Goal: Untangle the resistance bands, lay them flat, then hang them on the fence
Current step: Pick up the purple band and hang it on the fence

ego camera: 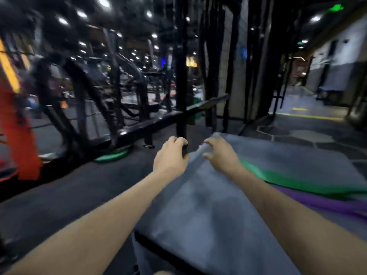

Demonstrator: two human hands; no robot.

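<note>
Grey padded mat (pixel 208 195) — matt, faintly mottled like vinyl or cloth. Flat green rubbery band (pixel 297 181) and purple rubbery band (pixel 327 205) — smooth, dull sheen. Dark floor (pixel 69 195) — matt, fine-grained like rubber. Black metal fence rail (pixel 155 122) — painted, slight gloss.

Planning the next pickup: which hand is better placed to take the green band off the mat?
Right. The right hand is open, holds nothing and hovers beside the green band, while the left hand grips a black band.
</note>
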